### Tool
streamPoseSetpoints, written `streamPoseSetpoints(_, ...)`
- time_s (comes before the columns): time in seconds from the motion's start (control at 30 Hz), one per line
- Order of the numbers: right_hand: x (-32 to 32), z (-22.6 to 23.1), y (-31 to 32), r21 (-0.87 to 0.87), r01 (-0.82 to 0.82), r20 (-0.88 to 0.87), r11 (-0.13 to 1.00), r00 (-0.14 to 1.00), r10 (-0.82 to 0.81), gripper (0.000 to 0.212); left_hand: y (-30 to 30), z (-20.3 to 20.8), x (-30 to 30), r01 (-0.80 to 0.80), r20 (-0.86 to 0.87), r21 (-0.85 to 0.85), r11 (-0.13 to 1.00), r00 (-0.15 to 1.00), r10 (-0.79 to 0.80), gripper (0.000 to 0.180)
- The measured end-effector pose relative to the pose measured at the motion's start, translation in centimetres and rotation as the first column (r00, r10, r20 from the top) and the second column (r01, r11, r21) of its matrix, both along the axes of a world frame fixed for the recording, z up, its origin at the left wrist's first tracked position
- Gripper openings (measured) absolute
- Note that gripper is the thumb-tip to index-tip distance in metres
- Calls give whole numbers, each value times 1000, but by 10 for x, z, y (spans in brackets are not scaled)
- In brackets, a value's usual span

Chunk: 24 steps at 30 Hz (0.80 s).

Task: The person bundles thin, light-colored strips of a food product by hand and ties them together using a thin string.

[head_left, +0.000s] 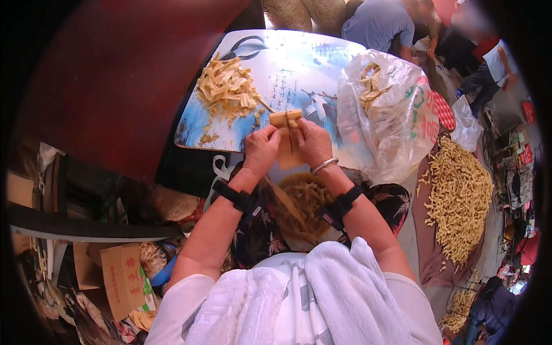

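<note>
Above the near edge of the painted table [299,52], both hands hold a tan, flat sheet that looks like tofu skin [289,152], its upper end rolled or folded over. My left hand [261,148] is closed on its left edge. On the right edge, my right hand [313,142] pinches it near the folded top. A thin dark line, which I cannot make out, runs down its middle. Below, a yellowish bowl [280,215] in my lap holds similar strips. To the left on the table lies a heap of loose tan strips [227,89], with crumbs around it.
A clear plastic bag [374,138] with a few strips covers the table's right side. Farther right, many small tan pieces [460,201] lie spread on a brown cloth [428,247]. Cardboard boxes [123,282] stand at lower left. Other people [379,26] work at the back right.
</note>
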State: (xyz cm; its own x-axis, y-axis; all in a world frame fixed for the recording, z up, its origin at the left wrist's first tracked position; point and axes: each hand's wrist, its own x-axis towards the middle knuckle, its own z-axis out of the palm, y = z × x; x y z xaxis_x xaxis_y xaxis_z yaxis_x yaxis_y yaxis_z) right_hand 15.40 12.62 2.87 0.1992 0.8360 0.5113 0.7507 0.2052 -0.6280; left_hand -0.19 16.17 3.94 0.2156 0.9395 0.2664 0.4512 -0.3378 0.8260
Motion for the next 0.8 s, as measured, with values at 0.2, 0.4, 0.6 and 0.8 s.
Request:
streamPoseSetpoints(0.2, 21, -6, -20, -173, -106, -205, 979, 976, 69, 11, -1, -11, -7, 39, 179, -100, 994, 984, -20, 19)
streamPoseSetpoints(0.4, 42, -21, -135, -460, -191, -407, 867, 913, -14, 17, -76, -8, -45, 291, 513, -394, 872, 857, -54, 19)
streamPoseSetpoints(0.6, 68, -150, -176, -687, 105, 70, 719, 994, -78, 35, -141, -42, -51, 368, 511, -565, 739, 859, -38, 17)
streamPoseSetpoints(0.8, 87, -205, -178, -778, 100, 86, 620, 995, -52, 40, -158, -47, -49, 369, 529, -584, 723, 848, -6, 17)
